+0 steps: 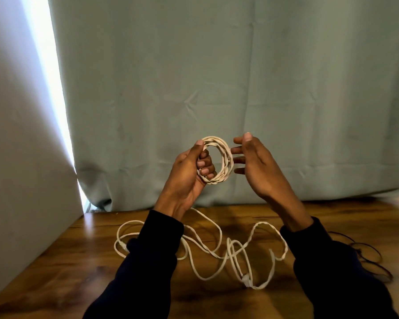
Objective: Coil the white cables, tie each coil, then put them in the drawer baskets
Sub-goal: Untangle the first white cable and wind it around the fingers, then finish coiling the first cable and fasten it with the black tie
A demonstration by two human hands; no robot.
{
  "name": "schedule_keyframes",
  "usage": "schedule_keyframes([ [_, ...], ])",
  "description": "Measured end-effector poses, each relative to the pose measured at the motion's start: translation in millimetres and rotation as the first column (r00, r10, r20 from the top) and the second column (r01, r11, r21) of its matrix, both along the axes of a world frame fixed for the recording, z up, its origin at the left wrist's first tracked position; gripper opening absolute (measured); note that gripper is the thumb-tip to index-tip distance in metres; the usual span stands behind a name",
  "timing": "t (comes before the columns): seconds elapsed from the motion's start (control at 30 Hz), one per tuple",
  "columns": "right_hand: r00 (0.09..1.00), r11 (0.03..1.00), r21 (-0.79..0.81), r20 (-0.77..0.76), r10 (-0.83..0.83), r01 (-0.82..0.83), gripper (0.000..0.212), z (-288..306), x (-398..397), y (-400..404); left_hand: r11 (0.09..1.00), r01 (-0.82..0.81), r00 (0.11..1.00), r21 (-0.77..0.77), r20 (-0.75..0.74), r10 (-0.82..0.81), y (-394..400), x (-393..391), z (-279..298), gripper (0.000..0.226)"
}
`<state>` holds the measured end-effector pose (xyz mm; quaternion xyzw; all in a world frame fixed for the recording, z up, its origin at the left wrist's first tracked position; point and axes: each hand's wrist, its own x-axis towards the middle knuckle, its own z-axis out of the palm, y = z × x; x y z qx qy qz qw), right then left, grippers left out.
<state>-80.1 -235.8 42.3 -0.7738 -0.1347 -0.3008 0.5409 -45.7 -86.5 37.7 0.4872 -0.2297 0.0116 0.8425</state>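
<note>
Fingers of the left hand (187, 166) curl through a round coil of white braided cable (219, 160), with the thumb laid along the coil's upper left edge, so that the coil is held upright in the air in front of a pale green curtain (217, 65). The right hand (256, 166) stands just right of the coil, its fingers (237, 150) straight and spread, their tips close to the coil's right side; whether they touch it I cannot tell. Both arms wear dark sleeves (157, 245).

Below the coil, a long loose run of white braided cable (217, 247) sprawls in open loops over a brown wooden desk (78, 261), one strand rising from the desk toward the left wrist. A white plug end (245, 278) lies in the loops below and to the right of the coil. Farther right of the coil, at the desk's edge, thin dark cable (366, 252) lies partly behind the right sleeve. Left of the coil a white panel (21, 134) stands, with bright light showing between it and the curtain.
</note>
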Motion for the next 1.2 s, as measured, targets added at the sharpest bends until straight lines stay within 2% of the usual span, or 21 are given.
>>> schedule_keyframes([
  [0.2,0.995,0.995,-0.055,-0.039,-0.087,0.085,0.047,-10.2,-18.2,-35.0,0.999,0.005,0.999,0.042,-0.052,-0.003,-30.5,-6.8,-15.4,0.040],
  [0.53,0.951,0.973,-0.132,-0.220,-0.216,0.190,0.036,-42.9,-34.9,-98.3,0.998,0.005,0.988,0.070,-0.154,0.006,-92.8,-20.7,-46.3,0.040],
  [0.77,0.904,0.924,-0.188,-0.216,-0.370,0.333,0.023,-61.0,-56.4,-165.0,0.994,0.085,0.977,0.064,-0.201,-0.070,-135.4,-27.2,-64.7,0.038],
  [0.87,0.866,0.899,-0.268,-0.276,-0.416,0.347,0.013,-74.2,-63.8,-191.5,0.991,0.113,0.971,0.067,-0.218,-0.096,-150.9,-29.2,-72.8,0.038],
  [1.0,0.790,0.837,-0.470,-0.382,-0.480,0.281,0.009,-104.5,-53.7,-217.7,0.984,0.154,0.965,0.092,-0.228,-0.130,-165.2,-32.5,-83.2,0.038],
  [1.1,0.734,0.759,-0.600,-0.393,-0.554,0.252,0.021,-125.0,-39.9,-225.2,0.980,0.163,0.963,0.112,-0.232,-0.134,-169.4,-34.7,-88.1,0.037],
  [1.2,0.653,0.685,-0.646,-0.364,-0.665,0.337,0.025,-141.8,-28.8,-234.0,0.979,0.166,0.964,0.118,-0.230,-0.136,-168.6,-34.0,-89.0,0.037],
])
